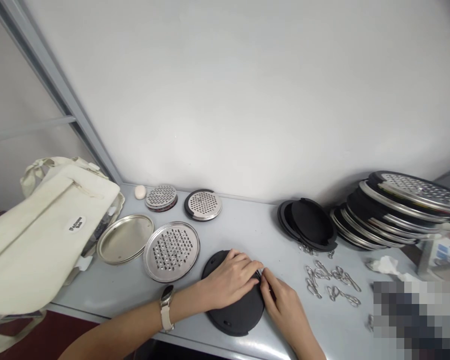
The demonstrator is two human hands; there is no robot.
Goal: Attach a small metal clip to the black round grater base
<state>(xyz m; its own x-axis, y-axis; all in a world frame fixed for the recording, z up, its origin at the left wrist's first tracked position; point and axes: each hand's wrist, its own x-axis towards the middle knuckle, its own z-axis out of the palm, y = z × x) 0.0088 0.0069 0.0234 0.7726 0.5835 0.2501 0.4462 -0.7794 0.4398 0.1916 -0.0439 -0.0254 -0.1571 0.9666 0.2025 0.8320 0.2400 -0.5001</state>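
Note:
A black round lid (pixel 235 312) lies flat on the grey table near the front edge. My left hand (pixel 230 279) rests on top of it with fingers curled down, pressing it. My right hand (pixel 283 302) is at the lid's right rim, fingers pinched together against the edge where the two hands meet; what they pinch is too small to make out. A watch with a pale strap sits on my left wrist. Loose metal wire clips (pixel 332 282) lie just right of my right hand.
A perforated steel disc (pixel 171 251) and a plain steel pan (pixel 125 238) lie to the left, two smaller perforated discs (pixel 203 204) behind. A cream fabric bag (pixel 41 225) fills the left. Black lids (pixel 308 223) and a slanted stack of discs (pixel 395 210) stand right.

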